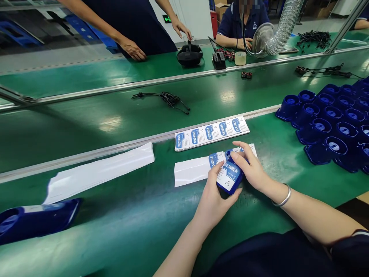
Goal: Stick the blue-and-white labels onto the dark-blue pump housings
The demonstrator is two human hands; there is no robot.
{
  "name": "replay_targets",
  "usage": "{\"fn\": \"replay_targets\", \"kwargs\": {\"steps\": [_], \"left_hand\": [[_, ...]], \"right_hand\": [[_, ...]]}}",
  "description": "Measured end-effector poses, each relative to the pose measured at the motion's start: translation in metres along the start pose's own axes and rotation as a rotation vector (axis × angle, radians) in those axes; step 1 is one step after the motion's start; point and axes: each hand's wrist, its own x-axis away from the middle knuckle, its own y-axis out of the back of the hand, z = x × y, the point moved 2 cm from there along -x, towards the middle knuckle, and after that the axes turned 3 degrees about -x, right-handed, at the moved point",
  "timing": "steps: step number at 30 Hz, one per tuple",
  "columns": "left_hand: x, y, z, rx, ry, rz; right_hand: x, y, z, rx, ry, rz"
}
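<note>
My left hand [213, 200] grips a small dark blue plastic housing [238, 180], with thumb and fingers around its lower left side. A white and blue printed label lies on the housing's upper face. Over the top right edge of the housing is my right hand [251, 166], its thumb on the label and its other fingers bent behind, partly hidden. Beneath the hands lies a label strip [191, 172], bare white at its left part, with printed labels beside the housing. Just beyond it rests a stack of printed label sheets [211, 134].
Several blue housings [319, 129] stand in rows at the right. White backing strips [100, 173] and a labelled blue housing [37, 221] lie at the left. Black cables [170, 99] lie past the metal rail. Two people are across the bench, near a black bag [189, 55] and a duct [284, 29].
</note>
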Motion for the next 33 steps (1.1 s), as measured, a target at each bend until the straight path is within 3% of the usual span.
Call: {"fn": "replay_targets", "kwargs": {"steps": [3, 6, 10, 13, 19, 29, 33], "left_hand": [[-0.001, 0.000, -0.002, 0.089, 0.069, 0.126], [-0.004, 0.002, -0.008, 0.354, 0.215, 0.199], [-0.010, 0.006, -0.008, 0.555, 0.482, 0.120], [-0.013, 0.009, -0.005, 0.605, 0.525, 0.106], [-0.011, 0.009, -0.003, 0.643, 0.462, 0.159], [-0.003, 0.004, -0.012, 0.452, 0.126, 0.079], [-0.003, 0.004, -0.011, 0.234, 0.037, 0.069]], "right_hand": [[0.000, 0.001, 0.001, 0.006, 0.031, 0.029], [0.003, 0.001, 0.004, 0.072, 0.132, 0.081], [0.008, 0.000, 0.013, 0.196, 0.371, 0.170], [0.009, 0.001, 0.017, 0.232, 0.521, 0.232], [0.008, 0.003, 0.018, 0.239, 0.633, 0.282], [0.009, 0.002, 0.014, 0.213, 0.597, 0.248], [0.009, 0.001, 0.009, 0.222, 0.538, 0.214]]}}
